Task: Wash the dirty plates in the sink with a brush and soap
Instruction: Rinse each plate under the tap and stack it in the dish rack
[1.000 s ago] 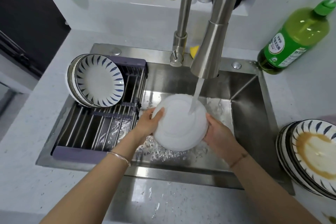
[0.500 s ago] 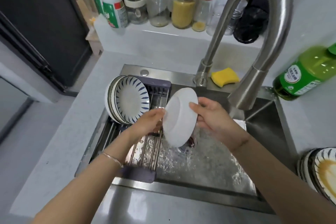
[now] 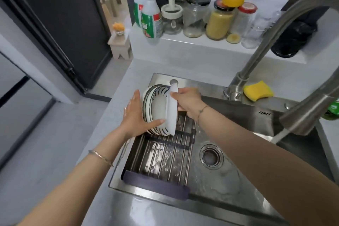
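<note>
A white plate [image 3: 172, 110] stands on edge at the far end of the drying rack [image 3: 165, 154], its back toward me, against a stack of blue-striped plates [image 3: 156, 108]. My right hand [image 3: 187, 102] grips the white plate by its upper rim. My left hand [image 3: 134, 113] lies flat against the left side of the stack, thumb across the front of the plates. The sink [image 3: 238, 115] is wet, and water runs from the faucet [image 3: 300, 119]. A yellow sponge [image 3: 257, 91] lies behind the sink.
Jars and bottles [image 3: 194, 16] line the ledge behind the sink. A green soap bottle [image 3: 333, 108] shows at the right edge. The drain [image 3: 211, 155] sits mid-sink. Grey counter [image 3: 102, 152] runs along the left.
The white plate went from under the water stream leftward to the rack and now stands against the striped stack. My left hand let go of it and moved to the stack's left side.
</note>
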